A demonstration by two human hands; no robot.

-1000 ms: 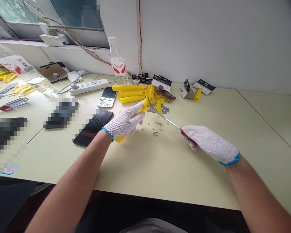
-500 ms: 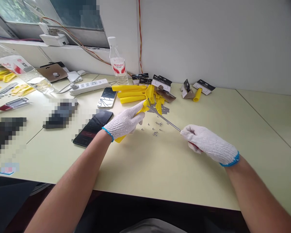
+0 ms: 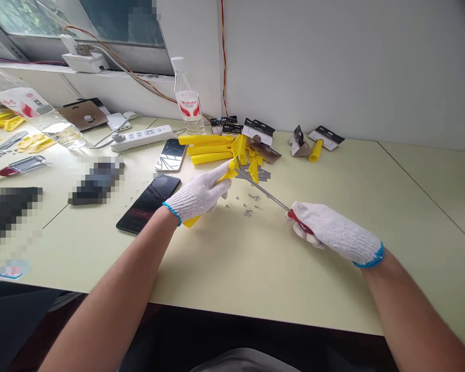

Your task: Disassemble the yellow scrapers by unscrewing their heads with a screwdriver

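Observation:
My left hand (image 3: 202, 194), in a white knit glove, is closed around a yellow plastic scraper (image 3: 228, 173); its handle end shows below the wrist. A grey blade edge shows at the scraper's head. My right hand (image 3: 329, 227), gloved too, grips the red handle of a screwdriver (image 3: 273, 198). The long shaft points left, and its tip meets the scraper's head. Loose small screws (image 3: 248, 212) and nuts lie on the table below the shaft. Just behind the scraper are grey blades (image 3: 264, 174) and a pile of yellow scraper handles (image 3: 209, 150).
Black-and-white cardboard packages (image 3: 259, 130) lie by the wall, with a yellow tube (image 3: 315, 150) at right. A phone (image 3: 147, 204) is beside my left wrist, another phone (image 3: 171, 155) behind it. Further back stand a water bottle (image 3: 189, 106) and a power strip (image 3: 143, 138). Another screwdriver (image 3: 27, 165) lies left.
My right fingers have shifted around the screwdriver, so more of its red handle shows now. The left hand and the scraper have stayed in place.

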